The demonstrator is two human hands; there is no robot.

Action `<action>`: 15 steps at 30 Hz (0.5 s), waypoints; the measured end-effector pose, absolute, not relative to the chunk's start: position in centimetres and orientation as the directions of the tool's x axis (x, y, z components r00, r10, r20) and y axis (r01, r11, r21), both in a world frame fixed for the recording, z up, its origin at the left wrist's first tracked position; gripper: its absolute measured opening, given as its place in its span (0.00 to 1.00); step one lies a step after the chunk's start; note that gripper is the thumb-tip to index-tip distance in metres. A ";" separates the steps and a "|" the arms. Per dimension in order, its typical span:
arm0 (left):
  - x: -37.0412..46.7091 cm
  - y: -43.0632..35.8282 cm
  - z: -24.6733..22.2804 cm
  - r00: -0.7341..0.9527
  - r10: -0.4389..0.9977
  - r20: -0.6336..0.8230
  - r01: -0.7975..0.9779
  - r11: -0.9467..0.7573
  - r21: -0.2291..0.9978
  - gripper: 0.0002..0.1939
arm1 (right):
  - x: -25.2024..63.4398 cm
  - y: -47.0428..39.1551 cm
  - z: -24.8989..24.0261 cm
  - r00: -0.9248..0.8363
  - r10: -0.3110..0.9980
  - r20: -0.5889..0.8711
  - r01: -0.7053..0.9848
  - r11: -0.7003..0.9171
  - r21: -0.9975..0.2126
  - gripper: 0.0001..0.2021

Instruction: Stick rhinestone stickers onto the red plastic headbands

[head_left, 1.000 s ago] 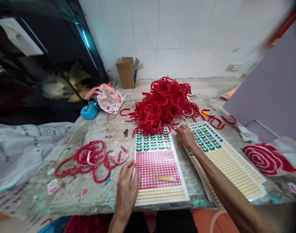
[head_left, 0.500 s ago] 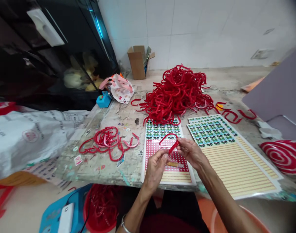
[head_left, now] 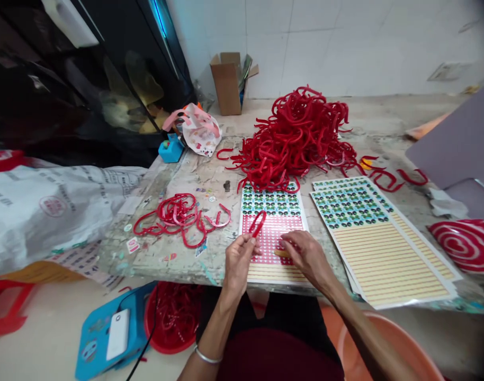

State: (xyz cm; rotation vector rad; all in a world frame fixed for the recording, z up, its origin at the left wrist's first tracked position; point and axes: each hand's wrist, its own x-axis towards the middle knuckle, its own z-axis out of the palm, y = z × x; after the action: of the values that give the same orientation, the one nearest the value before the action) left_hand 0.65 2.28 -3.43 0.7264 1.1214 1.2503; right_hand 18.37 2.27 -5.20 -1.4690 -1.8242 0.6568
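Note:
My left hand (head_left: 240,259) is closed on the lower end of a red curved strip (head_left: 258,223), shaped like a narrow headband, and holds it above a sticker sheet (head_left: 271,272). That sheet bears green-and-blue pictures, rows of small red and pink figures, and striped bands. My right hand (head_left: 308,256) is over the sheet's right side, with thumb and fingertips bent close together at the small figures. Whether anything is pinched there is too small to make out. A yellow-brown stick-like piece (head_left: 282,253) lies by those fingertips, partly covered by them.
A big heap of red strips (head_left: 297,140) covers the back of the worn table. Another tangle (head_left: 178,214) lies at left. More sticker sheets (head_left: 388,259) overlap at right. Behind stand a cardboard box (head_left: 228,87) and a cloth bag (head_left: 200,129). A red basin (head_left: 172,320) sits below.
My right hand has let go of the red strip and moved down to the sheet. My left hand now holds the strip alone, turned more upright. The camera view has shifted slightly.

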 end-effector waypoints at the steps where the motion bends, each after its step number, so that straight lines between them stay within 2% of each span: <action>1: 0.2 2.4 -3.7 -0.085 0.963 -0.258 -0.382 0.207 0.901 0.09 | 18.4 1.8 -5.8 -0.151 0.961 0.233 0.695 0.271 -0.666 0.08; 3: -0.6 2.6 -4.3 -0.138 0.956 -0.257 -0.394 0.185 0.900 0.09 | 18.3 0.9 -6.8 -0.195 0.951 0.241 0.772 0.300 -0.561 0.08; 5: -1.2 2.7 -4.9 -0.176 0.952 -0.250 -0.371 0.171 0.913 0.09 | 18.2 0.3 -7.4 -0.202 0.954 0.222 0.797 0.292 -0.529 0.07; 7: -1.7 2.4 -5.5 -0.198 0.949 -0.245 -0.338 0.169 0.926 0.09 | 18.1 0.0 -7.6 -0.200 0.958 0.204 0.794 0.281 -0.539 0.07; 12: -2.4 0.8 -6.5 -0.232 0.943 -0.238 -0.246 0.180 0.952 0.08 | 16.9 0.2 -6.6 -0.241 0.948 0.208 0.675 0.317 -0.666 0.05; 15: -2.6 -0.3 -6.7 -0.246 0.943 -0.225 -0.155 0.190 0.969 0.09 | 15.3 0.6 -6.3 -0.325 0.911 0.254 0.637 0.409 -0.653 0.07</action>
State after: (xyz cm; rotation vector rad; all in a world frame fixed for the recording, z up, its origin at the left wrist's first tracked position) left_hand -2.58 -0.34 -6.67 0.8198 1.3912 1.2934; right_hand 15.34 0.55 -6.28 -1.3104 -2.0721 0.5956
